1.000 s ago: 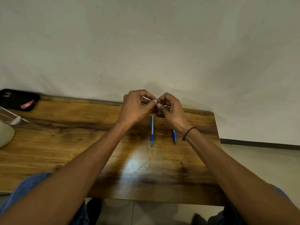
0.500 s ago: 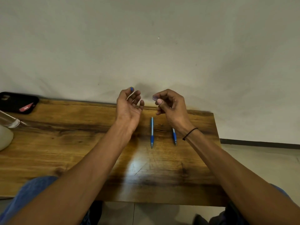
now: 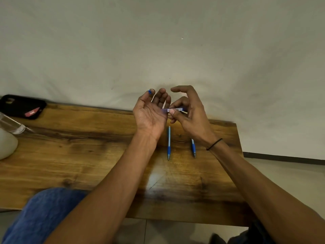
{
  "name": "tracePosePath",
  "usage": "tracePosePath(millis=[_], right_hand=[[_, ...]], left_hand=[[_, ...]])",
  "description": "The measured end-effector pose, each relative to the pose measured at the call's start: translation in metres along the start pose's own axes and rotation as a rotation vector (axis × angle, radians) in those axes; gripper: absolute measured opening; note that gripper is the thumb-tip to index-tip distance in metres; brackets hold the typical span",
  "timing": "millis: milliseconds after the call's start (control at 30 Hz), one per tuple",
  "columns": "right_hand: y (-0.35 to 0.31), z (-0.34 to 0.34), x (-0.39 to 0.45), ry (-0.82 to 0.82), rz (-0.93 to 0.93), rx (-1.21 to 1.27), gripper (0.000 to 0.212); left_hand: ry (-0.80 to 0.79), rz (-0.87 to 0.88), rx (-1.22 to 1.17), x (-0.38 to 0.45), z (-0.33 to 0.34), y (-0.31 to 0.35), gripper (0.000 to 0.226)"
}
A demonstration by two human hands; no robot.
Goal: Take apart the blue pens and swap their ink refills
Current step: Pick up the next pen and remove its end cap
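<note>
Landmark: wooden counter (image 3: 88,155), set against a pale wall.
Hands: two, both raised above the far edge of the counter, close together.
Left hand (image 3: 149,113): palm up, fingers loosely spread; grip pinches one small blue cap (image 3: 149,92) between thumb and forefinger tip.
Right hand (image 3: 190,115): grip clasps one pale, see-through pen barrel (image 3: 173,110) between thumb and curled fingers; forefinger lifted free above.
Pen barrel: held level, its left end reaching over the left palm; contact with the palm not clear.
Blue pens on the counter: two, lying side by side, apart from each other, tips pointing toward the near edge.
Left pen (image 3: 169,143): fully in view, just right of the left wrist.
Right pen (image 3: 193,148): upper part hidden under the right hand, blue lower part and tip showing.
Wristband (image 3: 214,144): one, black, on the right wrist.
Phone (image 3: 21,106): one, in a black case, at the far left corner of the counter.
Glass vessel (image 3: 10,125): one, clear, at the left edge of the counter, partly cut off.
White object (image 3: 6,145): one, rounded, at the left edge, below the glass vessel.
</note>
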State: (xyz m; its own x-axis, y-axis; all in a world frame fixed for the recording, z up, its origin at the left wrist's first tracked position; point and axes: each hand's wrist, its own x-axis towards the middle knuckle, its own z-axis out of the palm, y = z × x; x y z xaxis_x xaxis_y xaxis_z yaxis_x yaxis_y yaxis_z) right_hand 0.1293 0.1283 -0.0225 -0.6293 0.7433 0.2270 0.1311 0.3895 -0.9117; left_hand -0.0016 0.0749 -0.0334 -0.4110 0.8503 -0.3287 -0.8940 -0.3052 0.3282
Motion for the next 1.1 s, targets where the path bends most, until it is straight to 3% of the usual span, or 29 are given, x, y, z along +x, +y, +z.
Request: tracePosePath(millis=[133, 267, 800, 967, 1100], right_hand=[[0.000, -0.003, 0.001, -0.012, 0.002, -0.044, 0.017], [-0.002, -0.004, 0.001, -0.004, -0.015, -0.041, 0.024], [-0.001, -0.005, 0.000, -0.007, 0.032, -0.019, 0.017], [0.000, -0.006, -0.003, 0.058, 0.107, 0.066, 0.013], [0.001, -0.008, -0.004, 0.078, 0.143, 0.104, 0.014]], left_hand=[[-0.016, -0.011, 0.003, -0.001, 0.001, 0.001, 0.026], [-0.018, -0.017, 0.017, -0.002, 0.001, -0.002, 0.026], [-0.038, -0.033, 0.011, -0.005, 0.004, -0.002, 0.027], [0.178, -0.003, 0.107, 0.003, -0.003, 0.004, 0.022], [0.416, -0.037, 0.384, 0.007, -0.026, 0.007, 0.015]])
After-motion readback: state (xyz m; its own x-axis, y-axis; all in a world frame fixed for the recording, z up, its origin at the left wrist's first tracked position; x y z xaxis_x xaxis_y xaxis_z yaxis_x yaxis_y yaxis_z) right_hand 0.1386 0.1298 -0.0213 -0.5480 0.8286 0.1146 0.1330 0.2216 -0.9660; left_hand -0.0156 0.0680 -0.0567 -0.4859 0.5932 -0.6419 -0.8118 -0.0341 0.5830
